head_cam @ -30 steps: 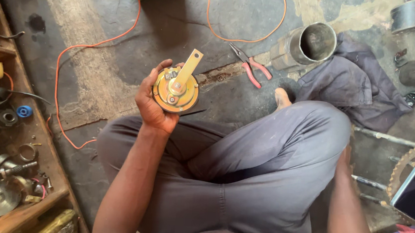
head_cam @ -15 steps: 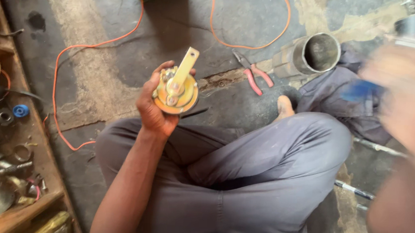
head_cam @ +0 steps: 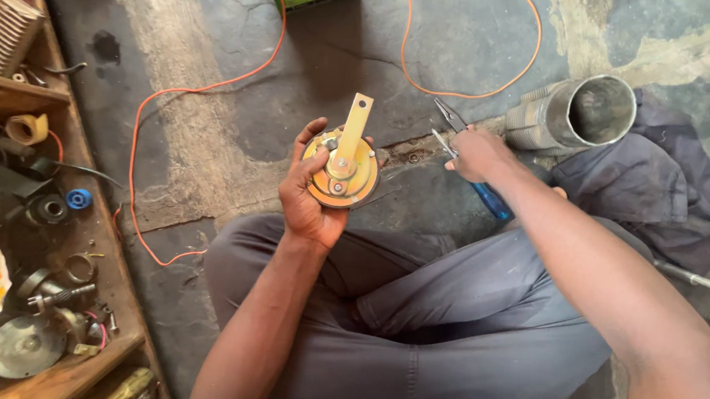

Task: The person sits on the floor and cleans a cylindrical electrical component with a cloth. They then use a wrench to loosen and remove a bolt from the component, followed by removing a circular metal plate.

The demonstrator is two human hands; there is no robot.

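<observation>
Cracked concrete floor (head_cam: 208, 129); orange cable (head_cam: 203, 90) loops beyond the horn (head_cam: 342, 171), gripped in left hand (head_cam: 309, 192); right hand (head_cam: 478, 153) fingers closed on pliers (head_cam: 449, 127).

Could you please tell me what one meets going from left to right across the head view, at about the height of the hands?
Blue ring → orange cable → left hand → round yellow disc part → right hand holding pliers → metal cylinder → dark cloth.
</observation>
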